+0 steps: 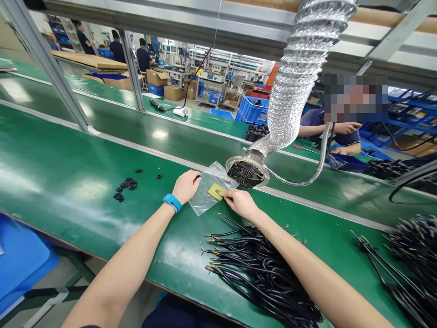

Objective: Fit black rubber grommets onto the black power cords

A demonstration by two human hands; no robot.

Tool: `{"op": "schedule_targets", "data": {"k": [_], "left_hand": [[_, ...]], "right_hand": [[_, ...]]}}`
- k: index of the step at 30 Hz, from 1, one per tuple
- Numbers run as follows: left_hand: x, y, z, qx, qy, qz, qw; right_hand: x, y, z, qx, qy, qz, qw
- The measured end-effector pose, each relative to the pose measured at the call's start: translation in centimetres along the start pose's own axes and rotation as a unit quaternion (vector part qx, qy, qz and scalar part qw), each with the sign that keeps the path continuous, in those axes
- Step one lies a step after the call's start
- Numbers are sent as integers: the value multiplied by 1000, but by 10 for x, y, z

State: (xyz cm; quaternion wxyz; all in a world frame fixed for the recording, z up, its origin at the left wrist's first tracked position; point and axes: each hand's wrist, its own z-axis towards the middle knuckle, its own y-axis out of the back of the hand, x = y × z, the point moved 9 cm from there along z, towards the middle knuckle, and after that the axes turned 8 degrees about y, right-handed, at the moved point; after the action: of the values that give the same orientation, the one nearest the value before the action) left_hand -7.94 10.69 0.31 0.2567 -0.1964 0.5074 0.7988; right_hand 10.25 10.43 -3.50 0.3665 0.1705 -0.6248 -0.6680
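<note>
A clear plastic bag (202,200) lies on the green bench, with a yellow pad (214,189) on top that has a dark patch in its middle. My right hand (241,203) is closed in a pinch at the pad's right edge; a thin tip shows at the fingers, too small to name. At the bag's left edge, my left hand (186,186), with a blue wristband (172,202), pinches a small black part (197,177). Several small black rings (127,184) lie to its left. Below my right forearm is a heap of black cables (252,264) with stripped, coloured wire ends.
A round fan hood (247,172) on a silver flexible duct (293,77) hangs low just beyond my right hand. More black cables (413,259) lie far right. A metal post (56,64) stands at left. Across the bench, a co-worker's hands (346,136) are over a blue bin.
</note>
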Motion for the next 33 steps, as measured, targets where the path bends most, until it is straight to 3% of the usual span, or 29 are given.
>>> {"op": "schedule_targets", "data": {"k": [3,7,11,15,19,24,33], "left_hand": [[10,-15,-1,45,108,-204,972],[9,-50,-11,132,214,-440,862],[-3,-71,-25,203,257,-536,778],[-16,-75,-34,245,276,-568,736],[-23,-74,-37,266,289,-577,716],[-22,-73,-37,270,298,-574,713],[-25,-70,-34,245,252,-542,763]], "right_hand": [[-10,15,-4,-95,-34,83,991],[-17,26,-10,-180,-24,245,952],[-12,27,-10,-187,-7,321,928],[-9,28,-10,-193,-7,338,921],[-7,28,-9,-191,-2,332,924],[-5,26,-8,-172,0,324,930],[-2,25,-7,-156,-3,303,940]]}}
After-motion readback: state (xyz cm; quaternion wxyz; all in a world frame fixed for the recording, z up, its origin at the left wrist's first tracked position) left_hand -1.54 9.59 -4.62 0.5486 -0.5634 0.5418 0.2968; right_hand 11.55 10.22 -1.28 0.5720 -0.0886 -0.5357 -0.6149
